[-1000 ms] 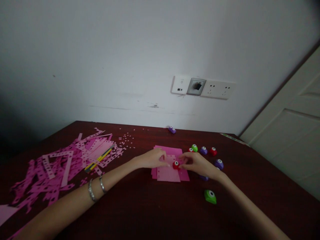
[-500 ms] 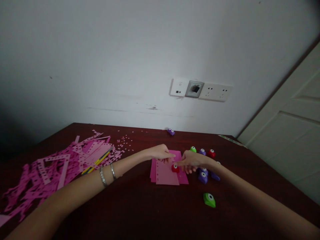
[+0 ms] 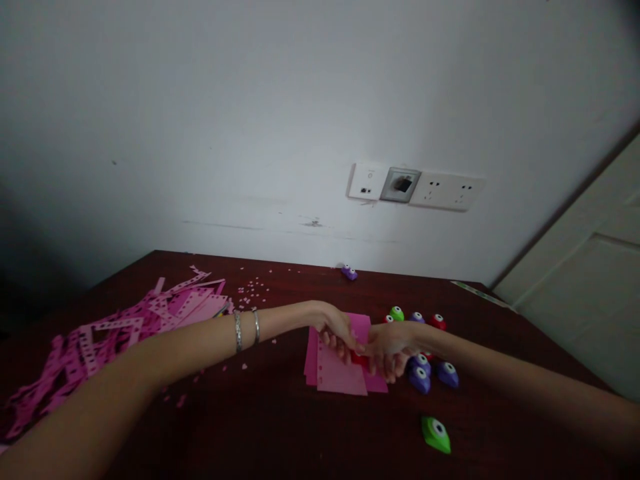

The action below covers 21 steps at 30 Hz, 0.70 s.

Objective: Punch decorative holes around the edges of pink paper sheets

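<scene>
A small red craft punch (image 3: 359, 360) sits at the right edge of a light pink paper sheet (image 3: 340, 381), mostly covered by my fingers. My left hand (image 3: 334, 330) comes in from the left with curled fingers, its thumb reaching onto the punch. From the other side my right hand (image 3: 393, 347) closes around the punch, thumb meeting the left one on top. Punched holes run down the sheet's left edge. Darker pink sheets (image 3: 361, 324) lie beneath it. Which fingers bear on the punch's underside is hidden.
Punched pink strips (image 3: 125, 327) are heaped at left, with tiny paper cutouts (image 3: 253, 288) scattered nearby. Purple punches (image 3: 419, 380) and a red punch (image 3: 438, 321) are right of my hands. A green punch (image 3: 436, 435) lies nearer me; another purple punch (image 3: 349, 272) is by the wall.
My left hand has moved right and down onto the red punch, which both hands now cover. The view has shifted slightly, and more loose cutouts show below my left forearm.
</scene>
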Each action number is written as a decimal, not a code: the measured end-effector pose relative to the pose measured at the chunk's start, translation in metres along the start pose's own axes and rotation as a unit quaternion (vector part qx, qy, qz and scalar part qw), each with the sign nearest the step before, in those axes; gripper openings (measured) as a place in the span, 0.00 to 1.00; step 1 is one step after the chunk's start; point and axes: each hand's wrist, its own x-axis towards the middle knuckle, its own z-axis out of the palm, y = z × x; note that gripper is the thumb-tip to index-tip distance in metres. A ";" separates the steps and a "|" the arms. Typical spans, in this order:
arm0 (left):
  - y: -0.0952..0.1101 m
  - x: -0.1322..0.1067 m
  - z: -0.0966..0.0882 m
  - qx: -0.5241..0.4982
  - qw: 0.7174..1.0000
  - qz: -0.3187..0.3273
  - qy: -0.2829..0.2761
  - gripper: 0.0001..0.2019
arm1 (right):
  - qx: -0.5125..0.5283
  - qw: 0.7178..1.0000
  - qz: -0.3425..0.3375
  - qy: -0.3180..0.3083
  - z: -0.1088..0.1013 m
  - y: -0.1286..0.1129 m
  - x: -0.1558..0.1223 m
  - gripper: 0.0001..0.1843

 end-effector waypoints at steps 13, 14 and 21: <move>-0.011 0.017 0.008 -0.047 0.996 -0.012 0.076 0.12 | 0.025 0.999 0.032 0.003 0.002 -0.001 0.020 0.23; -0.013 0.017 0.009 -0.043 0.996 0.001 0.079 0.12 | 0.023 0.999 0.033 0.007 0.002 -0.001 0.022 0.23; -0.010 0.014 0.010 -0.043 0.995 -0.001 0.094 0.12 | 0.003 0.999 0.013 0.041 0.007 0.002 0.020 0.22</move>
